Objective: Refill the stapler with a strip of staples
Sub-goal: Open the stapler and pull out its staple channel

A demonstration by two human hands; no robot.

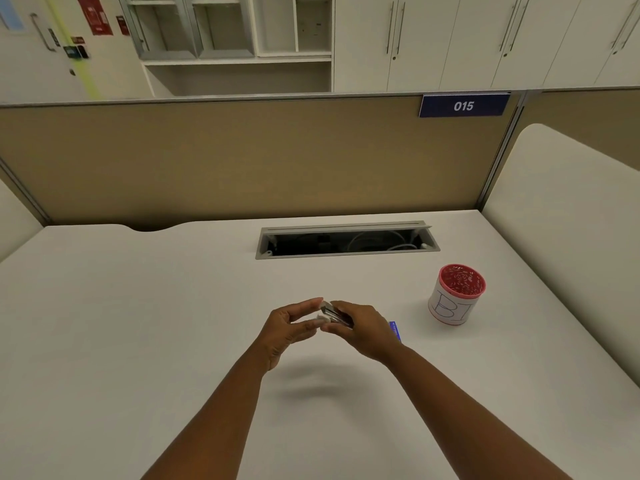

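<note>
A small grey and white stapler is held above the white desk, a little in front of me. My right hand grips its rear part with curled fingers. My left hand pinches its front end between thumb and fingertips. The stapler's metal top shows between the two hands; whether it is hinged apart I cannot tell. A blue staple box lies on the desk just behind my right wrist, mostly hidden. No loose strip of staples is visible.
A red mesh cup wrapped in white paper stands to the right. An open cable tray is set into the desk's far side. A tan partition closes the back, and a white panel the right.
</note>
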